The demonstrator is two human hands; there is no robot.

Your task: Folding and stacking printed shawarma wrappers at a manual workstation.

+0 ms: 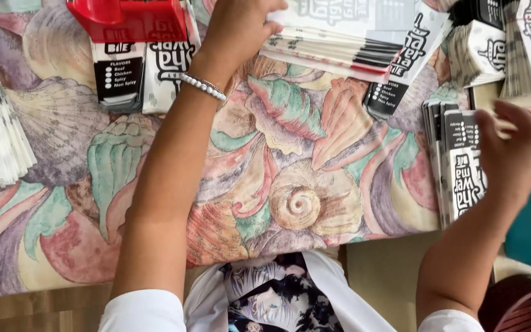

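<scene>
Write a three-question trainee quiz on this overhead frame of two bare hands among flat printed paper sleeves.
1. True or false: the left hand rests on the far stack of flat white-and-black paper sleeves.
2. Which wrist wears the white bead bracelet? A) left B) right C) neither
3. What pattern covers the pastel fabric tablecloth?

Key:
1. True.
2. A.
3. Seashells. The right hand is at another upright stack of black-and-white paper sleeves by the table's right edge; a red plastic holder sits at the far left.

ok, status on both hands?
Left hand on flat sleeve stack, top centre. Right hand over upright sleeve pile. Nothing between them on the shell-print cloth.
</scene>
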